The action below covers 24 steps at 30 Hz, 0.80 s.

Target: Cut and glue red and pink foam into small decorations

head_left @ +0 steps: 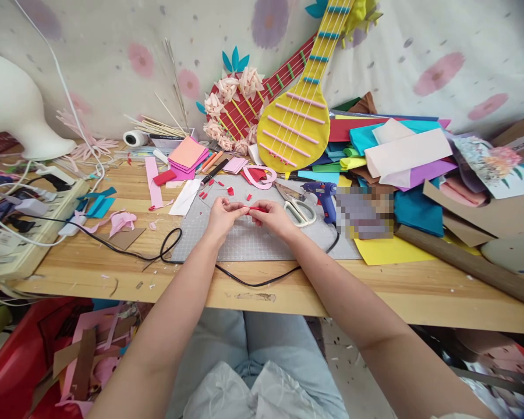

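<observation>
Over the grey cutting mat (244,247), my left hand (222,218) and my right hand (271,218) meet fingertip to fingertip. Both are closed in a pinch on a small red piece (255,209), perhaps felt or paper, mostly hidden by the fingers. Small red scraps (230,191) lie on the mat just beyond them. A pink heart-shaped cutout (266,178) with red under it rests past my right hand. Scissors with pale handles (303,214) and a blue glue gun (324,195) lie right of my right hand.
A yellow lute-shaped craft (293,125) and a red one with flowers (233,113) lean at the back. Coloured sheets (406,151) pile up at right. A power strip (39,227) stands left. The black cord (262,284) crosses near the front edge; a red scrap bag (21,372) sits below.
</observation>
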Tool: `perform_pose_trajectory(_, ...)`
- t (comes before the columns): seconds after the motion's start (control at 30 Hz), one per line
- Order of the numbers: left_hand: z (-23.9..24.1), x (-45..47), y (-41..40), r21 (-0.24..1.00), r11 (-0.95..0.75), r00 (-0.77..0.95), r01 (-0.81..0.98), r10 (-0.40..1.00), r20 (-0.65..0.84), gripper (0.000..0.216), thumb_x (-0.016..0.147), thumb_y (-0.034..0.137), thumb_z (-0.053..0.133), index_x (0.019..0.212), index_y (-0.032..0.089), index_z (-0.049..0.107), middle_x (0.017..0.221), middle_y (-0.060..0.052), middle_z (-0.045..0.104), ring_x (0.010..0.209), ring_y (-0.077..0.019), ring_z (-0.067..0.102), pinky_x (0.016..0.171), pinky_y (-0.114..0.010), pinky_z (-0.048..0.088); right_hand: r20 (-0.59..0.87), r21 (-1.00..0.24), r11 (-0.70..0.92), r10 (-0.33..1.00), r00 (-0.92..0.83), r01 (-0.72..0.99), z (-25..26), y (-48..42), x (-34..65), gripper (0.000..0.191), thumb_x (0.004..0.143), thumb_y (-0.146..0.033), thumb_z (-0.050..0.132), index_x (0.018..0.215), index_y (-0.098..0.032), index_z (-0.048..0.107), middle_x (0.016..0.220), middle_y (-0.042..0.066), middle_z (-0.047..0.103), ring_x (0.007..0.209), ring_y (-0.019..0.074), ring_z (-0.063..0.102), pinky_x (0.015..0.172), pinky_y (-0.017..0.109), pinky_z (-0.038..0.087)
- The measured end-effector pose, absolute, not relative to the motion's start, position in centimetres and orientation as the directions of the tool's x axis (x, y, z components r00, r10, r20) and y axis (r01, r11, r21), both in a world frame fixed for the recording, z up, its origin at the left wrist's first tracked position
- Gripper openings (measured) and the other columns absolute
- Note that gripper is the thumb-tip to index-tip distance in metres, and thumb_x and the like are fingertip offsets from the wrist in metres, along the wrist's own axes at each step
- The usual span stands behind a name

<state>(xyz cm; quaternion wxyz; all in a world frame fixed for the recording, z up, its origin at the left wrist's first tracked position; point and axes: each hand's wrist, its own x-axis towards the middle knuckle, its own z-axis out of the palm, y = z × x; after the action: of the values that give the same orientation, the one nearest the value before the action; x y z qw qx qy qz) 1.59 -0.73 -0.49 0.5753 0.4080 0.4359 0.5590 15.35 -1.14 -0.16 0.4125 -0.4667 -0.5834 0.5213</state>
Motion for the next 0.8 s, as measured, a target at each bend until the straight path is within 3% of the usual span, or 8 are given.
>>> perform_pose_trajectory(0.37, -0.57, 1.48, -0.66, 0.970, 0.084, -0.001, -0.229, 0.996, -0.087, 0.043, 0.050, 0.018, 0.075, 0.079, 0.017, 0.044, 0.069, -0.002, 0.069, 0.063, -0.0133, 0.064, 0.074, -0.032, 0.048, 0.113, -0.960, 0.158, 0.974, -0.198, 0.229, -0.74, -1.05, 15.45, 0.024, 0.072, -0.037, 0.055, 0.079, -0.015, 0.061, 0.055, -0.003, 0.053, 0.049, 0.0087, 0.047, 0.051, 0.022, 0.038)
perform_pose_trajectory(0.63, -0.63, 1.91, -0.64, 0.978, -0.037, -0.106, -0.206, 0.994, 0.015, 0.046, 0.050, 0.018, 0.074, 0.075, 0.020, 0.036, 0.061, 0.001, 0.066, 0.060, -0.0143, 0.065, 0.071, -0.031, 0.049, 0.199, -0.867, 0.215, 0.976, -0.083, 0.449, -0.91, -1.16, 15.18, 0.020, 0.075, -0.035, 0.052, 0.075, -0.017, 0.062, 0.063, 0.000, 0.061, 0.059, 0.0121, 0.054, 0.058, 0.024, 0.041)
perform_pose_trajectory(0.8, -0.59, 2.14, -0.64, 0.974, -0.029, -0.134, -0.226, 0.991, -0.001, 0.051, 0.050, 0.017, 0.074, 0.075, 0.022, 0.029, 0.059, 0.002, 0.065, 0.059, -0.0153, 0.065, 0.067, -0.031, 0.049, 0.206, -0.855, 0.206, 0.977, -0.053, 0.476, -0.80, -1.17, 15.09, 0.019, 0.074, -0.035, 0.054, 0.071, -0.017, 0.060, 0.061, 0.000, 0.060, 0.058, 0.0124, 0.054, 0.057, 0.024, 0.042)
